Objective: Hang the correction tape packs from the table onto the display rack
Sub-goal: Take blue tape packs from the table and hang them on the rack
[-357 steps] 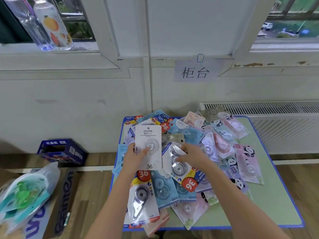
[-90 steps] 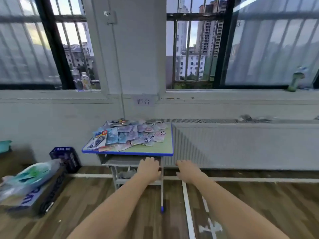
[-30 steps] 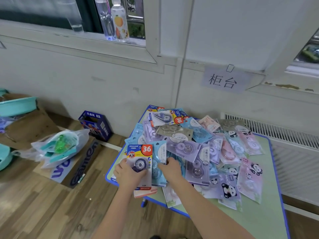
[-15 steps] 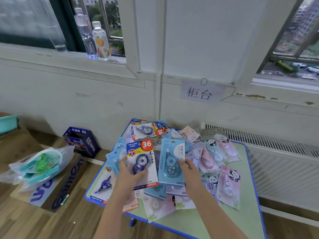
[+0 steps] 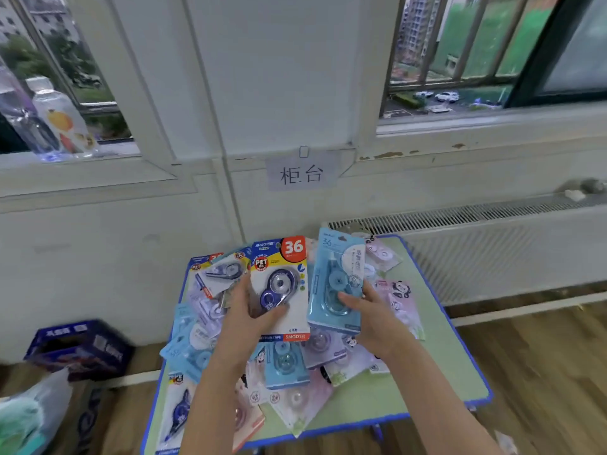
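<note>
My left hand (image 5: pixel 253 318) grips a white correction tape pack (image 5: pixel 281 274) with a red "36" corner and a dark blue dispenser, held upright above the pile. My right hand (image 5: pixel 368 311) grips a light blue correction tape pack (image 5: pixel 335 277) beside it, also upright. Below both hands a heap of several correction tape packs (image 5: pixel 289 362) in blue, pink and panda prints covers the small green table (image 5: pixel 427 372) with a blue rim. No display rack is in view.
A white radiator (image 5: pixel 492 251) runs along the wall to the right of the table. A dark blue crate (image 5: pixel 78 346) and a plastic bag (image 5: pixel 29 418) sit on the wooden floor at the left. Bottles (image 5: pixel 59 123) stand on the window sill.
Both hands have lifted their packs higher above the pile and hold them upright side by side. The view has tilted up toward the windows.
</note>
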The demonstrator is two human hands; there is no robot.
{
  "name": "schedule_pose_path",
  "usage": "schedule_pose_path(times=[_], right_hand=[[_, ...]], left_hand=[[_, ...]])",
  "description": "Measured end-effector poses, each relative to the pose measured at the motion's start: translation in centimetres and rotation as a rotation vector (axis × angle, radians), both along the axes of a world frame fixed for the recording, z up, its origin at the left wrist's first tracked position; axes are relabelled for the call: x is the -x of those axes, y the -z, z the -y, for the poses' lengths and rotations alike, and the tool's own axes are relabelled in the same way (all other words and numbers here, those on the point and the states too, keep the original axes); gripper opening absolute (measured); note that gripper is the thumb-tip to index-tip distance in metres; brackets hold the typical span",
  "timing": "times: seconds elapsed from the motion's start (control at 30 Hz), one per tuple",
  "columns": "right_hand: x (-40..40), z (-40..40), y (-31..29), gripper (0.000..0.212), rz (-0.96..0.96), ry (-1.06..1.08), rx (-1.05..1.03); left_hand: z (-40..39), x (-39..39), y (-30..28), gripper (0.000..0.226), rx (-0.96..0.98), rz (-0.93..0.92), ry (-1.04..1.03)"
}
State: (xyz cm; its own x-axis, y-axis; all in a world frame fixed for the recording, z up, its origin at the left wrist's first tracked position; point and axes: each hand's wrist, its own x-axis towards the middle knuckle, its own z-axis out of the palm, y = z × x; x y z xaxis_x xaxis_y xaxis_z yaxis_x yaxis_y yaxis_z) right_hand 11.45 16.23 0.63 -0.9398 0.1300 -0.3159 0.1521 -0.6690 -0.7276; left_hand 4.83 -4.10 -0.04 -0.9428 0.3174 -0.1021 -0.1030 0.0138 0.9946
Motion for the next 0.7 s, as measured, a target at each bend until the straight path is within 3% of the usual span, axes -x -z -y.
schedule_pose_path(times=[0.2,0.4,0.7], right_hand=[[-5.4,-1.4,-2.8,0.046,-0.045,0.223,-0.248],[-13.8,-4.5,-6.6,0.045,-0.03,0.515,-0.451],[-33.9,-7.0,-9.5,0.034,0.171,1.094,-0.666]], left_hand=[[-2.6,-0.6,-2.9,0.057,-0.024,0.011,0.231],[-10.0,-3.9,-5.9,0.044,-0.085,-0.054,0.473],[-21.9,-19.3,-9.1,0.041,-0.215,-0.049,0.911]])
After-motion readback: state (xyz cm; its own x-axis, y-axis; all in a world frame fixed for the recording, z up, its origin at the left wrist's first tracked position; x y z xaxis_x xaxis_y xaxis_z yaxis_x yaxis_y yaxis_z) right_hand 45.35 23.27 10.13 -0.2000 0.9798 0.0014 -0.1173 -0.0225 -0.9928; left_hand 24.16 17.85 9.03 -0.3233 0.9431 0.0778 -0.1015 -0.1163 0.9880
